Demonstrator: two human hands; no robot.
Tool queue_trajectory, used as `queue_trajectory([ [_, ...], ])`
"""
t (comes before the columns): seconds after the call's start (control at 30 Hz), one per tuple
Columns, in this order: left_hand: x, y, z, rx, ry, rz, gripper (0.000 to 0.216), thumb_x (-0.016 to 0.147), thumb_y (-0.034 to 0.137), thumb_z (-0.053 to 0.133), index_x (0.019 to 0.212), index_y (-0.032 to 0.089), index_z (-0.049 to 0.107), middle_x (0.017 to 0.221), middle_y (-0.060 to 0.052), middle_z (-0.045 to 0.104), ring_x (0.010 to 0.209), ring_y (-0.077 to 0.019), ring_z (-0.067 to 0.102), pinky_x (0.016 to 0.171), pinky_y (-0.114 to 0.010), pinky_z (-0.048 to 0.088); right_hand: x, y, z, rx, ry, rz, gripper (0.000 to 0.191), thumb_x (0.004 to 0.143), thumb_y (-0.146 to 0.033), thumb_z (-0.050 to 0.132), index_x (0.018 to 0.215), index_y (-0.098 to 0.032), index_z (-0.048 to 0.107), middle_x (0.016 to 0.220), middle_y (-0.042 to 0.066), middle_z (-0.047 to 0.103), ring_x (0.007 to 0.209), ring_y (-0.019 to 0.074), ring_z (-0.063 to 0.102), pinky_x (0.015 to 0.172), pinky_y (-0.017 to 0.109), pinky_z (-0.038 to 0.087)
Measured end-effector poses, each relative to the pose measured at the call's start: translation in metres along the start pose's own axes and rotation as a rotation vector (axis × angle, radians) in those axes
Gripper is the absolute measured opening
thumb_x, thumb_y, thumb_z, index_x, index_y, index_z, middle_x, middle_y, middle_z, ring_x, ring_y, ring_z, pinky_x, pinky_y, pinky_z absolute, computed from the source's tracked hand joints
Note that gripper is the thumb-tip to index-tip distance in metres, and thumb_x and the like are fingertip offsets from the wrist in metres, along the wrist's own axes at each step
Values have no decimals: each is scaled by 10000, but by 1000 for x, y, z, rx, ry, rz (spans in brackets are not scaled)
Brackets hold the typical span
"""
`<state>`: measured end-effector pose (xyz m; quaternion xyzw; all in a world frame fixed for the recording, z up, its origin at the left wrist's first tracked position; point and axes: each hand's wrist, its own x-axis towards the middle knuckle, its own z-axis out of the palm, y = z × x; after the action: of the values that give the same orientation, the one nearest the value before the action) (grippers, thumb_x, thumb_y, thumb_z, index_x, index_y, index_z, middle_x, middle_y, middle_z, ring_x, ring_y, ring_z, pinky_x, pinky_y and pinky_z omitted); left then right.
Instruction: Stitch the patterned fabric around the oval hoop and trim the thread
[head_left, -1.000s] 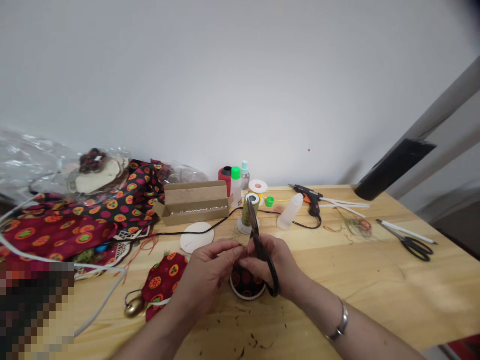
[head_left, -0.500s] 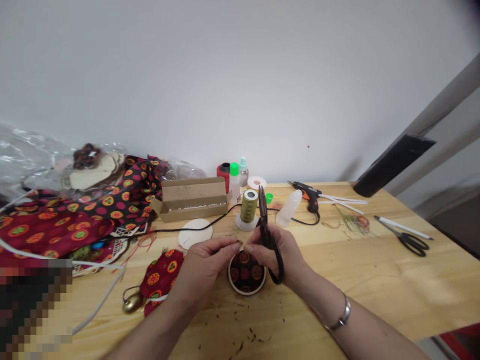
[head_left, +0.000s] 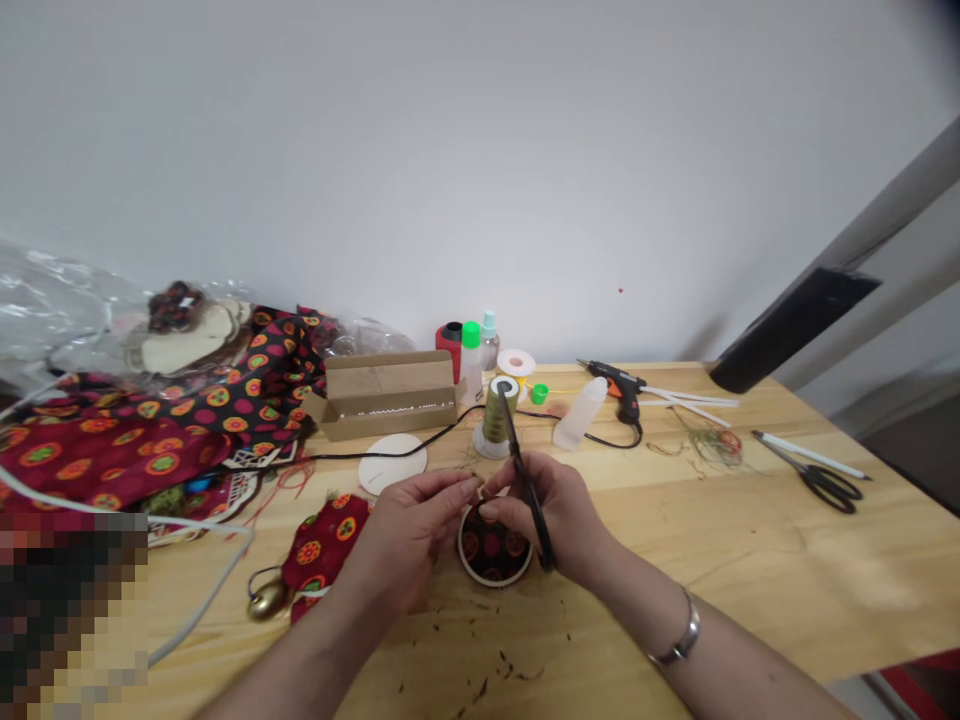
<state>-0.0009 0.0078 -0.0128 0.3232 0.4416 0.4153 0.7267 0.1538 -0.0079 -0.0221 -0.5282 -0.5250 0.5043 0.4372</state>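
Observation:
My right hand is closed round black-handled scissors, whose blades point up and away; its thumb and forefinger also pinch near the top edge of a round piece. That piece is dark patterned fabric with a white rim, lying on the table below my fingers. My left hand is closed in a pinch at the same top edge, fingertips almost meeting the right ones. What the left fingertips hold is too small to make out. A maroon patterned fabric piece lies beside my left wrist, a brass bell next to it.
Behind my hands stand an olive thread spool, a white bottle and an open cardboard box. A glue gun lies farther back; scissors lie right. Patterned cloth is heaped left. Dark scraps litter the wooden table.
The scissors in my right hand have tilted, their blades swinging left across the thread spool. Both hands stay pinched at the round piece's top edge.

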Motion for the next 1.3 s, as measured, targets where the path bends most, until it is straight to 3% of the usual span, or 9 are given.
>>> queue_trajectory([
  [0.2,0,-1,0,-5,-49,3,171,607,264,778,705,131,732,480,38,548,368,-6,345,363,-138,237,-2,0,7,55,-15,17,266,584,-305,746,706,-197,536,645,-22,625,546,116,565,510,221,475],
  [0.37,0,-1,-2,7,-62,0,156,626,264,769,688,127,727,454,55,504,375,1,318,368,-134,202,-1,-2,4,68,10,33,262,617,-334,728,724,-196,533,554,-51,567,391,74,471,383,192,400],
  [0.5,1,-2,-3,40,-36,5,173,620,277,771,687,124,724,432,62,482,375,-8,309,366,-140,193,-1,0,2,87,33,27,246,641,-343,714,742,-198,544,559,-53,554,393,75,467,364,189,397],
  [0.73,1,-2,-1,96,-22,1,183,617,291,768,713,139,732,510,15,619,400,-39,430,399,-150,301,2,1,2,14,140,-45,179,651,-286,690,703,-186,550,550,-50,532,469,87,486,443,196,428],
  [1.0,-3,2,-2,304,-67,41,153,655,293,731,732,163,751,698,-34,731,609,-139,601,582,-216,463,2,-4,1,49,136,-36,153,665,-282,645,699,-186,530,558,-52,532,461,86,481,425,196,415],
  [1.2,-3,1,-2,375,-93,70,133,670,277,712,724,162,749,689,-26,717,615,-134,587,596,-214,460,1,-3,0,44,125,-42,159,681,-299,641,717,-194,526,551,-63,514,445,85,472,440,205,413],
  [1.3,-2,2,-3,338,-46,82,125,670,271,711,709,156,740,558,14,639,479,-71,481,492,-168,394,3,-1,-3,25,138,-82,208,667,-325,670,744,-187,533,609,-48,525,513,91,485,492,208,418],
])
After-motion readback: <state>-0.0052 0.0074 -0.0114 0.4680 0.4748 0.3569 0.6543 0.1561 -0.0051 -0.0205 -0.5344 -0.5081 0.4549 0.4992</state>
